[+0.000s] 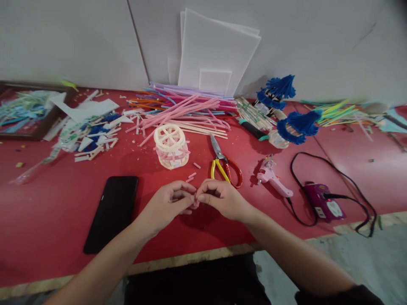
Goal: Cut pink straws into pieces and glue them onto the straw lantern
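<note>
Both my hands meet over the red table (47, 212), near its front edge. My left hand (170, 202) and my right hand (219, 199) are each closed in a pinch on the same small pink straw piece (196, 203) held between their fingertips. Two more short pink straw bits (191, 176) lie on the table just beyond my fingers. Behind them stands a small round wheel-like model made of cream and pink straws (171, 146).
A black phone (112, 212) lies left of my hands. Scissors with red and yellow handles (224, 163), a pink glue gun (273, 178) and a purple socket block with black cable (322, 206) are to the right. Heaps of coloured straws (184, 108), blue tasselled pieces (288, 106) and white sheets (216, 51) line the back.
</note>
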A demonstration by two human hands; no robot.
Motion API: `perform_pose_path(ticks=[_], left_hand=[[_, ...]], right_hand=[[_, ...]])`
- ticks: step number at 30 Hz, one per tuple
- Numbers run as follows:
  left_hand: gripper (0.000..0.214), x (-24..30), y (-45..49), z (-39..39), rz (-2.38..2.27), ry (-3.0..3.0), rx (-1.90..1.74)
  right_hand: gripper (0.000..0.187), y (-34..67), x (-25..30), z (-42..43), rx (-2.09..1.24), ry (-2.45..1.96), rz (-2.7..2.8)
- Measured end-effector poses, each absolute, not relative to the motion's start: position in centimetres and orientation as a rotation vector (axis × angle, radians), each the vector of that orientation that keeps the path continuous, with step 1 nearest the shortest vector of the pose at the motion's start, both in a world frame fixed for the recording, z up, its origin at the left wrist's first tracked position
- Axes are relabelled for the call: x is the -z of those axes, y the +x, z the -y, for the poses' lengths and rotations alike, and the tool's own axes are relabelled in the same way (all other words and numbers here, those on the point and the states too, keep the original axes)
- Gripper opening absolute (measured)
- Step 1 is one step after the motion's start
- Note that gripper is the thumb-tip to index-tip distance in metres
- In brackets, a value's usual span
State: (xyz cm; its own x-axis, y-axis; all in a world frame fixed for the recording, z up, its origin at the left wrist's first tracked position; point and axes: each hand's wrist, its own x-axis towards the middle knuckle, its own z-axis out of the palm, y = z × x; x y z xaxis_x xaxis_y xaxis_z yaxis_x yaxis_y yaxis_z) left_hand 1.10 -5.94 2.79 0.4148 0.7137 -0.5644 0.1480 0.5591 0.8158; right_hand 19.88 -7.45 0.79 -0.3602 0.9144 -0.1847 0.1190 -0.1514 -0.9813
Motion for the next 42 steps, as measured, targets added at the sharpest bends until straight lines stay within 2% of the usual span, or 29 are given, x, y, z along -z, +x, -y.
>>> perform_pose_path(ticks=[6,13,22,26,28,35,38,42], left_hand=[[0.027,-2.7,1.3,6.0,-1.095,0.941,-0.469],[0.026,-2.8,1.3,6.1,-1.097,0.940,-0.467],[0.044,-2.6,1.0,5.8,-0.900,0.702,-0.372],[0.049,-2.6,0.9,5.5,-0.837,0.668,-0.278],[0.048,-2.6,0.9,5.4,-0.833,0.686,-0.265],[0.038,-2.6,0.7,6.1,-0.798,0.757,-0.332],[0.036,-3.3,0.5,6.6,-0.728,0.765,-0.343],[0.035,-4.6,0.6,7.2,-0.632,0.771,-0.329]], right_hand=[[0.012,20.1,-0.8,7.5,-1.632,-1.225,1.375],[0.008,19.8,-1.0,7.7,-1.533,-1.266,1.441],[0.033,19.6,-0.1,8.1,-2.010,-1.070,0.938],[0.035,19.6,0.1,8.4,-2.069,-1.013,0.904],[0.030,19.6,-0.2,8.5,-2.009,-1.000,0.990],[0.005,19.9,-2.1,8.7,-1.468,-1.075,1.488],[0.004,20.1,-3.1,9.0,-1.394,-1.071,1.571],[0.021,20.5,-4.1,9.2,-1.448,-0.955,1.646]])
